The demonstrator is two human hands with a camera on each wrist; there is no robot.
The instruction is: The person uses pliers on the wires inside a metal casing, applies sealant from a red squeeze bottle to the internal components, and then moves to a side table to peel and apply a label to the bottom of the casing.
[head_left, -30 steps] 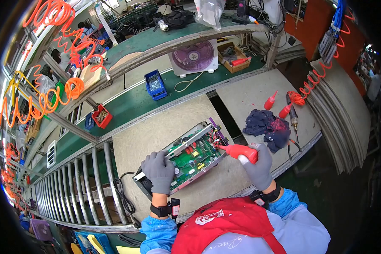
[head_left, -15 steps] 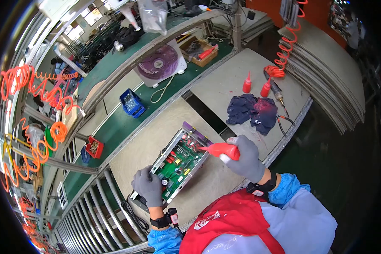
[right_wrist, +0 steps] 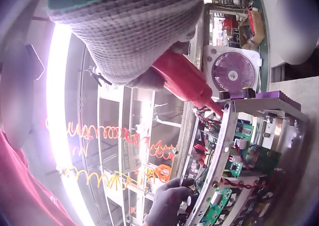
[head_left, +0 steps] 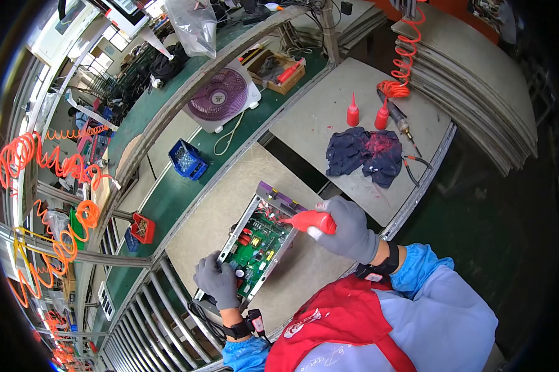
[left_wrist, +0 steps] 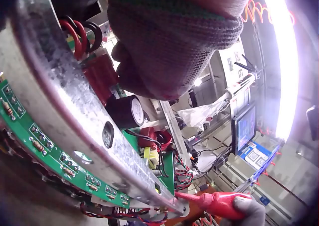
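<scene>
My gloved right hand [head_left: 352,232] grips a red squeeze bottle [head_left: 317,220] tipped on its side. Its nozzle [right_wrist: 215,108] points in at the wired corner of a metal chassis [head_left: 284,243], close by the purple end panel [head_left: 281,196]. Inside the chassis sits a green circuit board [head_left: 254,248] with capacitors, red parts and bundled wires. At the opposite end, my gloved left hand [head_left: 216,282] holds the chassis with fingers bent over its edge. The left wrist view shows the metal rail [left_wrist: 94,119] of the chassis close up.
On the right-hand board stand two more red bottles [head_left: 353,115], beside a dark stained cloth [head_left: 364,155] and a corded tool [head_left: 400,121]. A purple fan [head_left: 219,99], a blue bin [head_left: 187,159] and a red bin [head_left: 143,228] stand behind. Metal rollers [head_left: 161,310] run off at the left.
The head view has swung, shifting the surroundings. The chassis has turned to a steeper slant in it. The bottle stays at the wired corner, and both hands keep their hold.
</scene>
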